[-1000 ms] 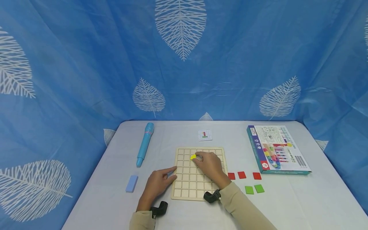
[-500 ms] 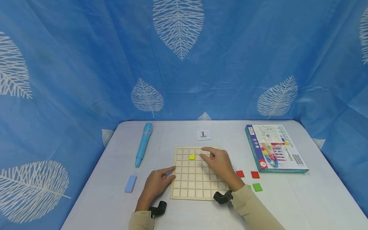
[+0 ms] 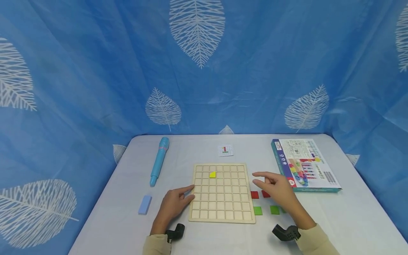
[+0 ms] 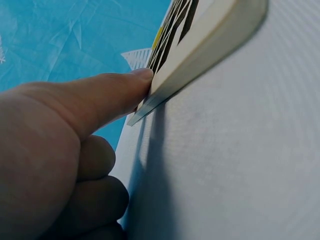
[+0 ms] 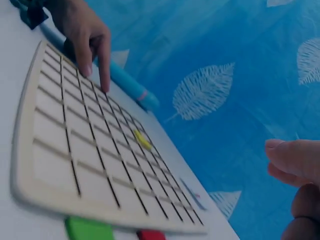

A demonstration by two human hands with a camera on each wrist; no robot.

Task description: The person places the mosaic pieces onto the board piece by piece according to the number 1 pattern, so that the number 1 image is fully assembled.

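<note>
A wooden grid board (image 3: 221,196) lies flat on the table, with one yellow tile (image 3: 212,174) in its upper left part. At the board's left edge, the thumb and index finger of my left hand (image 3: 173,205) touch the frame, set a little apart. In the left wrist view the thumb (image 4: 115,92) lies against the rim, the other fingers curled below. My right hand (image 3: 278,189) hangs right of the board, thumb and index finger parted with nothing between them. Red tiles (image 3: 254,195) and green tiles (image 3: 258,210) lie below it, some partly hidden by the hand.
A small card (image 3: 225,150) with a red and green grid pattern lies behind the board. At the back right sits a printed cardboard box (image 3: 306,163). On the left are a light-blue microphone-shaped stick (image 3: 159,161) and a pale blue block (image 3: 145,204).
My right hand has let go of the yellow tile, leaving it on the board, and has moved right, past the board's edge. The left hand stays at the left rim.
</note>
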